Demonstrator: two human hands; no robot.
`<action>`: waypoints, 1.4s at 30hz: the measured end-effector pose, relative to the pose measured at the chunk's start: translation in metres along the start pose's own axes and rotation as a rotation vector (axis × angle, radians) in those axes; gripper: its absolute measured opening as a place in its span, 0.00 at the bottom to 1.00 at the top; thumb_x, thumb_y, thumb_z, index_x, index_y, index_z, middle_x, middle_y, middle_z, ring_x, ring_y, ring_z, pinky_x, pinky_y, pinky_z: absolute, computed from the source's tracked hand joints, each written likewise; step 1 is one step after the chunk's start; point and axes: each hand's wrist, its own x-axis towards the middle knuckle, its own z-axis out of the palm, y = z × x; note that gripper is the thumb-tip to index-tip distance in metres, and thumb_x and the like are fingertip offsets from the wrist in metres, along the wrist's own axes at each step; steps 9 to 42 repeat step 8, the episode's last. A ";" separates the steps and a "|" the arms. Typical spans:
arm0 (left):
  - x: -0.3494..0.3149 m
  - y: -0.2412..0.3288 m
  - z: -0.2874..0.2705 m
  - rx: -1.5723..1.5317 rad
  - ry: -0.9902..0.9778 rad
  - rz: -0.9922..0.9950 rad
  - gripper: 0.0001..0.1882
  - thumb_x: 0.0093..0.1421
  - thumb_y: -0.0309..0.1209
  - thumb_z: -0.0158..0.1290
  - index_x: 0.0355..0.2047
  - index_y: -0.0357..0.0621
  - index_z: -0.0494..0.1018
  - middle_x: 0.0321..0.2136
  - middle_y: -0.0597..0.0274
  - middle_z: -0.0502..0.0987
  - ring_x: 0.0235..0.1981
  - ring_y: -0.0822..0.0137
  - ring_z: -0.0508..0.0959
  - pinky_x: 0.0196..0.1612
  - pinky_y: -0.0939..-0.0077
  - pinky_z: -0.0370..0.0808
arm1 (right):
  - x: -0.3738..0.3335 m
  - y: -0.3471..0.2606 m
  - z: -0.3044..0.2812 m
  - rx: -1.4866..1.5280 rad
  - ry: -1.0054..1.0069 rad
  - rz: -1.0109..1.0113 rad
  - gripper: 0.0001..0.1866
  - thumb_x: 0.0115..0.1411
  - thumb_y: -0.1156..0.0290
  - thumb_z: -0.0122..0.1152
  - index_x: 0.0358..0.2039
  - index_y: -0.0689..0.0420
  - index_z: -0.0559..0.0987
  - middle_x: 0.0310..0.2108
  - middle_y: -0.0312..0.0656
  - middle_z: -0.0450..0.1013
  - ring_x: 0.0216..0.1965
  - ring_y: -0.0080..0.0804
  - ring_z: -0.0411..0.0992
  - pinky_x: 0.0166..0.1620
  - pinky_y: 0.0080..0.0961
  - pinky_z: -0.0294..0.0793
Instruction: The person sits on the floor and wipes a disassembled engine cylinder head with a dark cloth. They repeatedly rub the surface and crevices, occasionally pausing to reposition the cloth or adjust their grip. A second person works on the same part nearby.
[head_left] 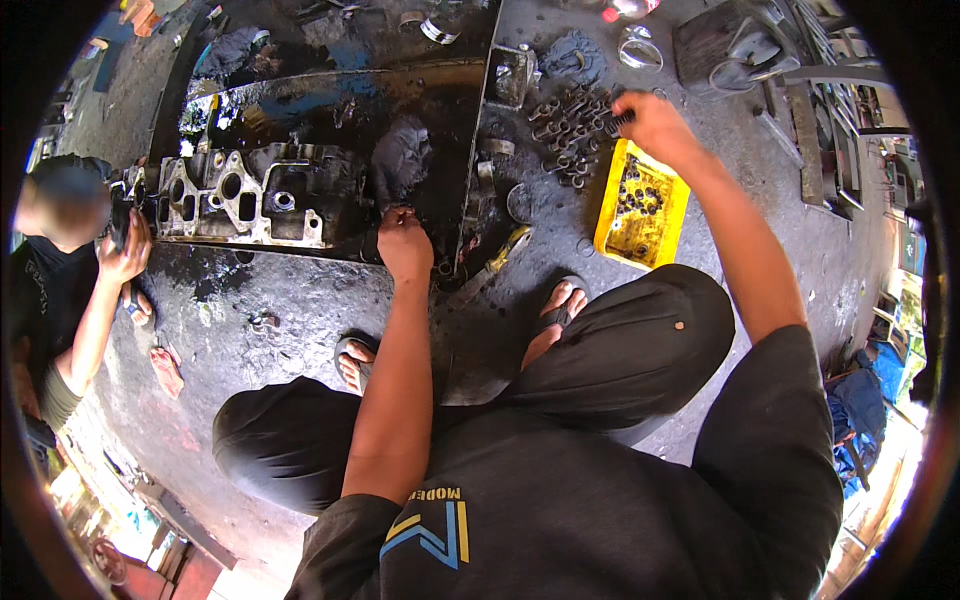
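Observation:
My right hand is closed around a dark coil spring, held above the far edge of a yellow plastic tray. Small dark round parts lie in that tray. Just left of the spring, a cluster of greasy metal parts, looking like rocker arms, is spread on the floor. My left hand is closed at the near edge of a shallow oily pan; whatever its fingers hold is hidden. Beyond it lies a crumpled dark rag. To its left sits a metal cylinder head.
At the far left another person's hand holds a dark object by the cylinder head. A yellow-handled tool lies between my feet and the pan. Metal rings, a dark cloth and a bottle are farther off.

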 end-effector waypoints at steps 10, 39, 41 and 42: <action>-0.005 -0.029 -0.013 0.184 0.029 -0.128 0.07 0.54 0.24 0.50 0.32 0.37 0.76 0.31 0.42 0.78 0.34 0.47 0.79 0.38 0.61 0.74 | -0.008 0.029 0.054 -0.045 -0.024 0.131 0.17 0.50 0.71 0.62 0.43 0.53 0.78 0.42 0.52 0.76 0.46 0.46 0.74 0.52 0.38 0.71; -0.005 -0.029 -0.013 0.184 0.029 -0.128 0.07 0.54 0.24 0.50 0.32 0.37 0.76 0.31 0.42 0.78 0.34 0.47 0.79 0.38 0.61 0.74 | -0.008 0.029 0.054 -0.045 -0.024 0.131 0.17 0.50 0.71 0.62 0.43 0.53 0.78 0.42 0.52 0.76 0.46 0.46 0.74 0.52 0.38 0.71; -0.005 -0.029 -0.013 0.184 0.029 -0.128 0.07 0.54 0.24 0.50 0.32 0.37 0.76 0.31 0.42 0.78 0.34 0.47 0.79 0.38 0.61 0.74 | -0.008 0.029 0.054 -0.045 -0.024 0.131 0.17 0.50 0.71 0.62 0.43 0.53 0.78 0.42 0.52 0.76 0.46 0.46 0.74 0.52 0.38 0.71; -0.005 -0.029 -0.013 0.184 0.029 -0.128 0.07 0.54 0.24 0.50 0.32 0.37 0.76 0.31 0.42 0.78 0.34 0.47 0.79 0.38 0.61 0.74 | -0.008 0.029 0.054 -0.045 -0.024 0.131 0.17 0.50 0.71 0.62 0.43 0.53 0.78 0.42 0.52 0.76 0.46 0.46 0.74 0.52 0.38 0.71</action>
